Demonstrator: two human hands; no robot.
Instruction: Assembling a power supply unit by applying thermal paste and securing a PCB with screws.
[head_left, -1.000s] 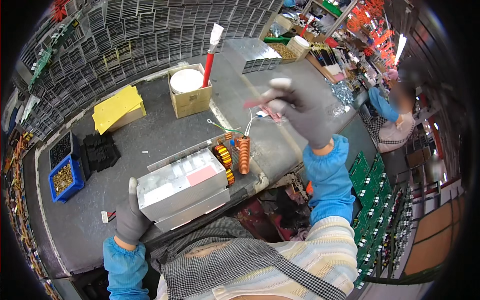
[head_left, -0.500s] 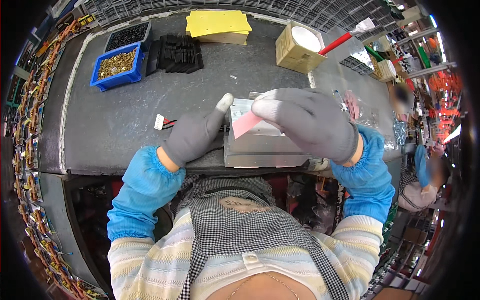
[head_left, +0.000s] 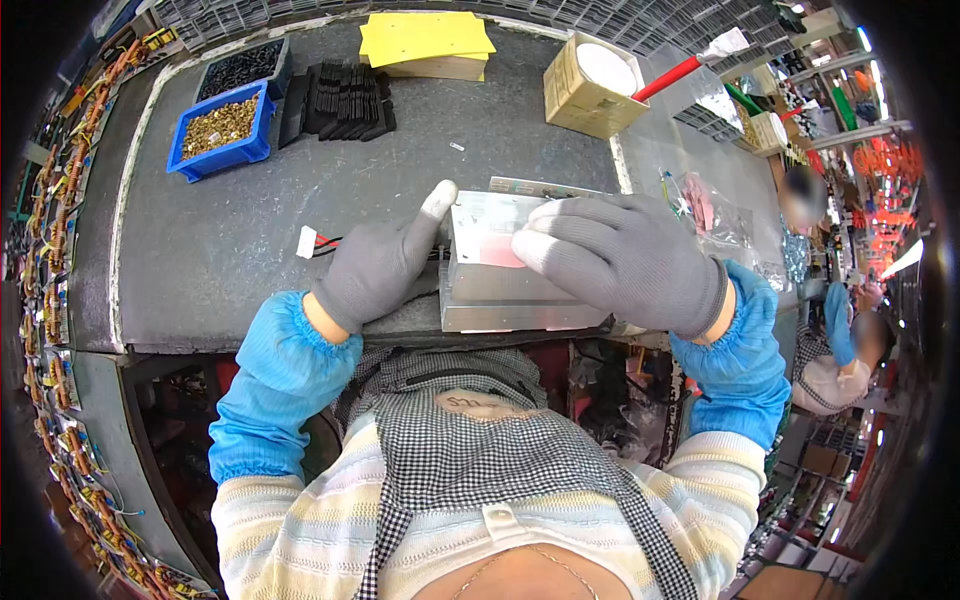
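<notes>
A silver metal case (head_left: pixel 520 312) lies near the front edge of the bench. Flat on its upper face is a pink sheet (head_left: pixel 488 249), partly covered by my right hand (head_left: pixel 620 252). That gloved hand lies over the case with outstretched fingers, their tips on the sheet; its thumb is hidden. My left hand (head_left: pixel 382 262), also gloved, is against the case's left side. Its thumb points up at the corner, while the other fingers are mostly out of sight. A white connector (head_left: pixel 307 242) on red and black wires sticks out beyond this hand.
Far left stand a blue bin (head_left: pixel 225 133) of brass-coloured parts and a dark bin (head_left: pixel 240 70). Black plates (head_left: pixel 345 102) and yellow sheets (head_left: pixel 425 38) lie beside them. A wooden box (head_left: pixel 590 100) is at the back right, with a red-handled brush (head_left: pixel 672 76). Co-workers sit far right.
The pink sheet was tilted up in my right fingers; now it lies flat on the case. My right fingers have lowered onto it. My left hand keeps its place beside the case.
</notes>
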